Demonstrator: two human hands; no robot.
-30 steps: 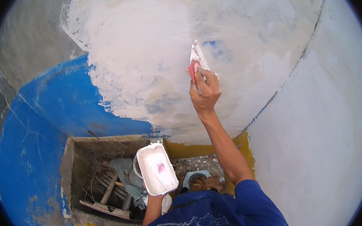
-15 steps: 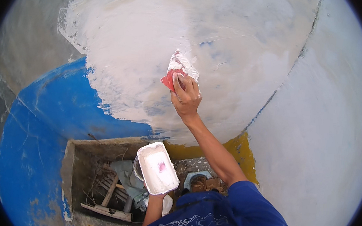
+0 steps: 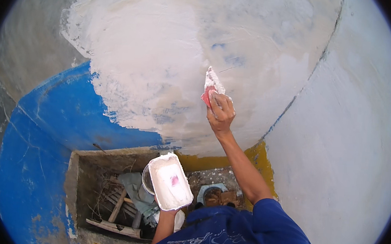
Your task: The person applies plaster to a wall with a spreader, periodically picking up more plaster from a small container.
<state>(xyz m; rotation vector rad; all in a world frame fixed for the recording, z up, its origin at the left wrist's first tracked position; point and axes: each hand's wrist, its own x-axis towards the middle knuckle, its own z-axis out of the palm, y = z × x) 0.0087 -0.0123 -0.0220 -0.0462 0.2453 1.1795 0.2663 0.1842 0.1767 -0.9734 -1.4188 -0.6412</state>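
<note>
My right hand (image 3: 220, 111) grips a red putty scraper (image 3: 209, 93) caked with white paste, held against the white-coated curved wall (image 3: 141, 58) above the middle of the view. Faint bluish patches show through the coat near the scraper's tip. My left hand (image 3: 170, 214), mostly hidden, holds a rectangular white tub (image 3: 170, 179) of pale paste with a pink mark in it, low in the middle. Its fingers are wrapped round the tub's underside, out of sight. A round container (image 3: 147, 180) shows behind the tub's left side.
A blue painted curved surface (image 3: 41, 151) fills the lower left. Below stands a concrete-walled recess (image 3: 73, 190) with sticks, cloth and debris, beside a speckled ledge (image 3: 214, 174) and yellow paint (image 3: 259, 161). A pale wall (image 3: 339, 156) with a cracked seam curves up the right.
The scraper in my right hand swept down and left half a second ago, then moved back right and a little lower, turning more upright. The tub has stayed in place.
</note>
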